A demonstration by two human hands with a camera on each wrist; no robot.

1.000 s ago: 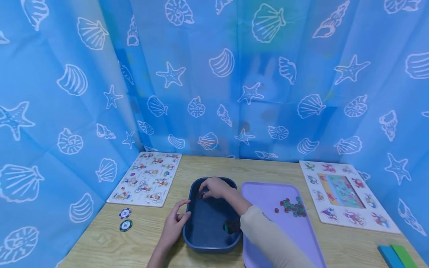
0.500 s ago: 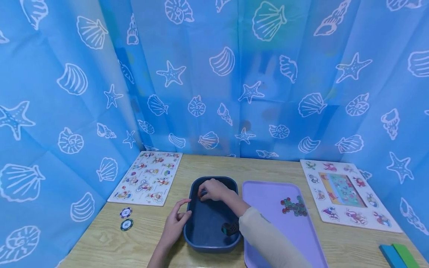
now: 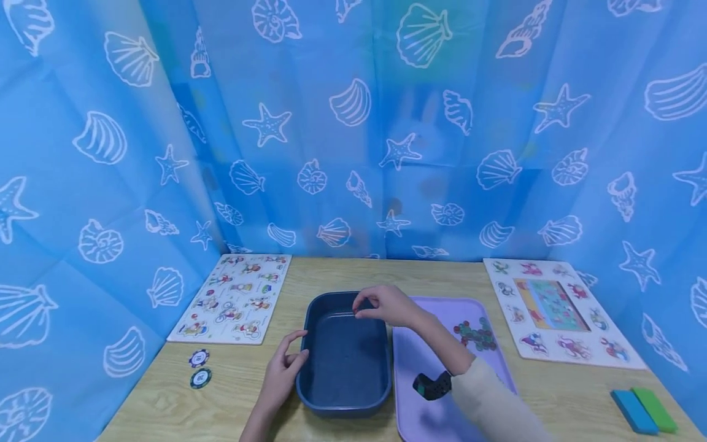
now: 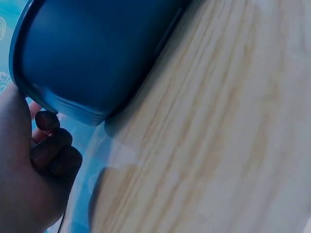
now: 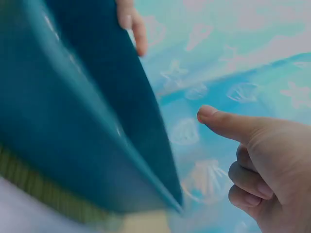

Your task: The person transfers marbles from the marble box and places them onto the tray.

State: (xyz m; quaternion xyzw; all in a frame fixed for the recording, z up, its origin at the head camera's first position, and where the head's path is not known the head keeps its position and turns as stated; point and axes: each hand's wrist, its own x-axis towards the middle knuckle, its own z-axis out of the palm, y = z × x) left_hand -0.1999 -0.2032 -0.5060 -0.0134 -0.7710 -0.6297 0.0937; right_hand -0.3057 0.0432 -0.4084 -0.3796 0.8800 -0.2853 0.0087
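My right hand (image 3: pixel 389 305) is over the back right part of the dark blue bin (image 3: pixel 342 407), pinching a small red bead (image 3: pixel 355 311) between thumb and fingertips. In the right wrist view the thumb points toward the bin and the other fingers are curled; the bead does not show there. At the bin's left side, my left hand (image 3: pixel 283 376) grips the rim, thumb and index finger at its edge. The left wrist view shows its remaining fingers curled below the rim, outside the wall. Red and green translucent beads (image 3: pixel 479 337) lie grouped on a lilac tray (image 3: pixel 422 414).
A black wrist device (image 3: pixel 432 387) shows above the tray. Two poker chips (image 3: pixel 199 358) lie left of the bin. One picture puzzle board (image 3: pixel 231 298) is back left, another (image 3: pixel 560 307) at right. Blue (image 3: pixel 634 411) and green blocks (image 3: pixel 653 409) are front right. A curtain (image 3: pixel 353 153) encloses the table.
My right hand has come up from inside the bin and moved right, carrying the red bead. A lone red bead on the tray now lies with the group. My left hand stays at the rim.
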